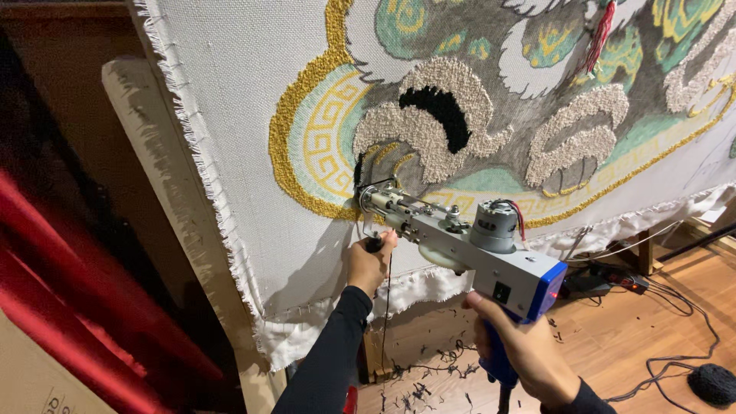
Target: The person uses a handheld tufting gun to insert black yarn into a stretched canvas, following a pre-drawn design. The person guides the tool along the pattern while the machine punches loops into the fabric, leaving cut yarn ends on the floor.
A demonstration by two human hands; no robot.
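Note:
A silver tufting gun (468, 245) with a blue rear end and a small round motor on top presses its needle tip against a stretched grey-white cloth (238, 115). The tip meets the cloth at a short black patch beside a gold tufted border (285, 138). My right hand (525, 349) grips the gun's blue rear handle from below. My left hand (369, 261) is wrapped around the black front handle under the needle. A thin black yarn hangs down beside my left wrist.
The cloth carries a tufted design in gold, mint green, beige and black, mounted on a wooden frame (153, 169). Red fabric (69, 291) hangs at left. The wooden floor (613, 337) holds black yarn scraps, cables, a power strip (606, 280) and a dark yarn ball (713, 383).

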